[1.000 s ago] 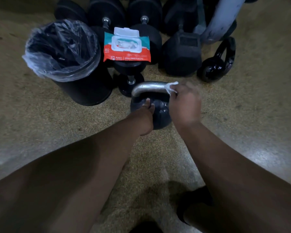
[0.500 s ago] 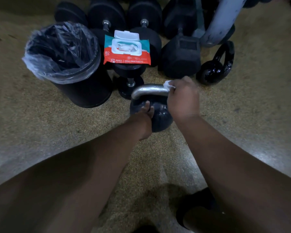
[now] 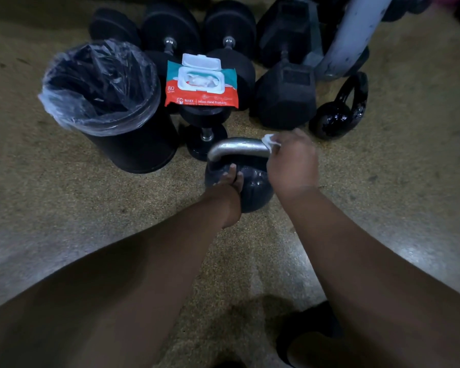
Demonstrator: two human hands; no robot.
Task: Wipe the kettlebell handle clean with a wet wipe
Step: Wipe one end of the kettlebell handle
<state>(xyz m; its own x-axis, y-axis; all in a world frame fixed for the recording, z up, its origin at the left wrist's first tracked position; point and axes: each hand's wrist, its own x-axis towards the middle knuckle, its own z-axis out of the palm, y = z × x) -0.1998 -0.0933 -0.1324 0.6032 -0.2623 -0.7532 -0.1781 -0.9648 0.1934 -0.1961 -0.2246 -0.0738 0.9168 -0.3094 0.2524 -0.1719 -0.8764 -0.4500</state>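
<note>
Black kettlebell (image 3: 250, 192) upright on the speckled floor (image 3: 64, 208), just above mid-frame. Bare steel handle (image 3: 237, 146) arching over its top from 9 to 3 o'clock.

At the 3 o'clock end of that arch, a white wet wipe (image 3: 269, 140), bunched and pinched against the metal by the right hand (image 3: 292, 166), fingers curled round it, back of the hand toward the camera, slightly blurred. Probably mid-stroke at the bend down into the ball, with the rest of the bar bare and in plain sight.

Left hand (image 3: 233, 181) at 7 o'clock on the ball, fingers laid fairly straight against its near shoulder, gripping nothing. Most likely there to brace the weight against rocking or turning under the rubbing.

Farther out at 12 o'clock, a small dumbbell (image 3: 206, 134) on end, very close behind the handle; touching or not, cannot tell. Resting on it, a pack of baby wipes (image 3: 201, 98), lid flipped open, a sheet showing, within easy reach for a fresh one. At 10 o'clock, a black bin (image 3: 133, 152) with a clear liner, handy for the used wipe. At 1 o'clock, a hex dumbbell (image 3: 284, 99). At 2 o'clock, a second glossy kettlebell (image 3: 335, 118) beside a pale grey post (image 3: 351, 35). Behind all these, a row of large dumbbells (image 3: 170, 27). At 5 o'clock, low in frame, a dark shoe (image 3: 303, 330).
</note>
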